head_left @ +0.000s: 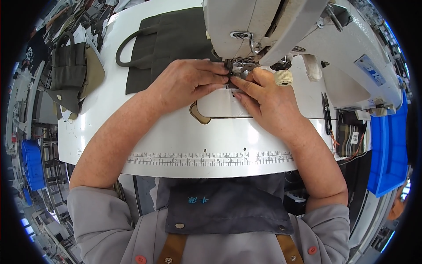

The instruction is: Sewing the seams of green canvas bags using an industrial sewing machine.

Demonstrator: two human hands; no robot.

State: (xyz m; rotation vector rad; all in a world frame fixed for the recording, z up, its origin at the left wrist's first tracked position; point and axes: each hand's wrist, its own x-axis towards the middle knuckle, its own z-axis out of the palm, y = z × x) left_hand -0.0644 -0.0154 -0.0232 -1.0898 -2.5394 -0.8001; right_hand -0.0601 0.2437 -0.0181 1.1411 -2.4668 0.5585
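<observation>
Both my hands meet under the head of a white sewing machine [281, 26], right at the presser foot [239, 66]. My left hand [189, 81] lies palm down with its fingertips pinching a small dark piece [232, 82] by the needle. My right hand [263, 97] comes in from the right, its thumb and forefinger pressing the same small piece. Most of that piece is hidden by my fingers. A dark olive fabric bag with a loop handle [162, 44] lies flat behind my left hand.
The white sewing table [176, 145] has a printed ruler [198, 158] along its near edge. A stack of olive bags [70, 75] sits at the far left edge. Blue bins stand at the right [389, 149] and lower left [33, 163]. Black scissors [326, 114] lie right of the machine.
</observation>
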